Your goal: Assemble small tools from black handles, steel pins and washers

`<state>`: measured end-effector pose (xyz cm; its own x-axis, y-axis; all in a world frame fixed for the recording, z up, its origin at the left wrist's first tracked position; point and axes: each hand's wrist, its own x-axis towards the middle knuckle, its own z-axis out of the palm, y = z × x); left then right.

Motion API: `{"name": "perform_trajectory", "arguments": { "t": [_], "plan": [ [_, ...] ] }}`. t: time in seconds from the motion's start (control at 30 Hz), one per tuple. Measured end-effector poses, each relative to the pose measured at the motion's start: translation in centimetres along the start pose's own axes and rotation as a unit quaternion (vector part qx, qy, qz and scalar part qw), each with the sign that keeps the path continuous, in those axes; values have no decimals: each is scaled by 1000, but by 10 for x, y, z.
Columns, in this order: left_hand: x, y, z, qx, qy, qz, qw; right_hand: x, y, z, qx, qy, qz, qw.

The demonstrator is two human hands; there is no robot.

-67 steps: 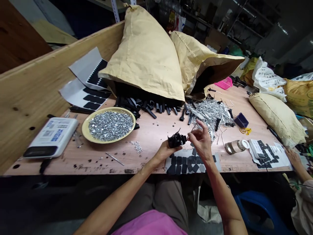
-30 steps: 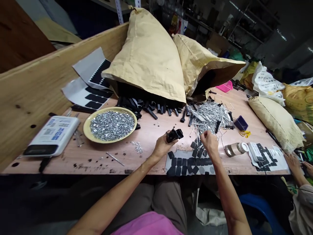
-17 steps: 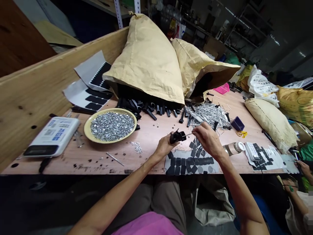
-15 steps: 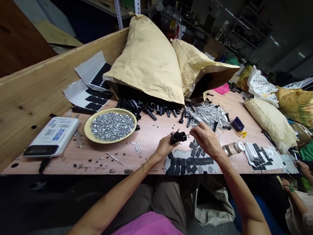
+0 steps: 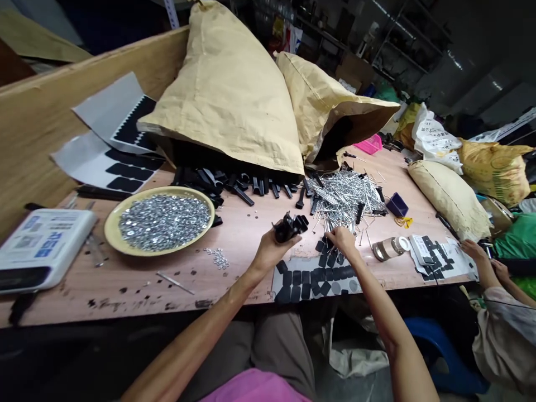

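My left hand (image 5: 268, 252) is closed around a small bunch of black plastic pieces (image 5: 288, 227), held above the table's front part. To the right of it, my right hand (image 5: 344, 241) has its fingers drawn together at the near side of a heap of thin metal pins (image 5: 345, 192). Whatever those fingertips hold, if anything, is hidden. Just below that hand lies a pale backing sheet (image 5: 278, 283) with rows of black stick-on pads (image 5: 307, 277). More black plastic parts (image 5: 238, 190) spill from the mouth of a large paper sack (image 5: 238, 95).
At left stand a yellow bowl of metal washers (image 5: 109, 237) and a white digital scale (image 5: 50, 234). A second sack (image 5: 310, 89), a dark blue box (image 5: 397, 205) and a clear jar (image 5: 385, 249) are farther right. A co-worker's hands (image 5: 475, 251) show at the right edge.
My right hand has moved away from the black pieces, down to the pin heap's near edge; the thin pin seen at its fingertips no longer shows. The view has shifted right.
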<state>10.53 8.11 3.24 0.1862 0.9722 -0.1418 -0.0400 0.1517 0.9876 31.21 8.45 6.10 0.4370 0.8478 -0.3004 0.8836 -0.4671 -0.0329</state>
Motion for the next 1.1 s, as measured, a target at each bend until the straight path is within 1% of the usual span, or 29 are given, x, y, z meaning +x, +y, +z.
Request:
{"name": "perform_trajectory", "arguments": {
  "t": [0.07, 0.17, 0.23, 0.3, 0.33, 0.37, 0.4, 0.43, 0.5, 0.53, 0.57, 0.6, 0.67, 0.73, 0.87, 0.93, 1.03, 1.1],
  "plan": [
    [0, 5, 2, -5, 3, -11, 1000, 1, -4, 15, -5, 7, 20, 1000],
    [0, 12, 4, -1, -6, -19, 1000, 1, -8, 22, 9, 20, 27, 999],
    [1, 14, 3, 5, -11, -28, 1000, 0, -6, 18, 32, 35, 21, 999],
    [4, 14, 2, 20, -9, -33, 999, -3, -2, 7, 61, 56, 9, 997],
    [6, 12, 1, 36, -1, -38, 999, -7, 1, 0, 99, 78, -7, 992],
    [8, 10, 0, 58, 15, -43, 997, -11, 3, -8, 156, 108, -35, 981],
    [10, 7, 0, 82, 33, -45, 995, -18, 3, -17, 229, 147, -76, 959],
    [11, 4, 0, 105, 40, -38, 993, -25, 1, -26, 307, 187, -124, 925],
    [12, -2, 2, 149, 38, -16, 988, -43, -8, -43, 431, 241, -218, 842],
    [12, -4, 3, 169, 28, -5, 985, -52, -15, -49, 460, 242, -250, 817],
    [10, -6, 5, 188, 19, 2, 982, -60, -24, -53, 476, 236, -271, 802],
    [9, -6, 6, 205, 9, 7, 979, -66, -33, -56, 486, 229, -285, 794],
    [4, -3, 10, 235, -7, 13, 972, -73, -49, -55, 492, 220, -305, 785],
    [-1, 2, 12, 260, -16, 12, 966, -73, -59, -48, 494, 214, -318, 781],
    [-6, 13, 15, 285, -19, 4, 958, -66, -64, -33, 492, 190, -330, 783],
    [-6, 15, 16, 287, -16, 8, 958, -64, -62, -29, 463, 195, -338, 796],
    [-5, 15, 16, 277, -11, 14, 961, -65, -60, -31, 367, 223, -370, 823],
    [-4, 15, 16, 250, -5, 12, 968, -66, -57, -34, 317, 234, -395, 830]
  ]
}}
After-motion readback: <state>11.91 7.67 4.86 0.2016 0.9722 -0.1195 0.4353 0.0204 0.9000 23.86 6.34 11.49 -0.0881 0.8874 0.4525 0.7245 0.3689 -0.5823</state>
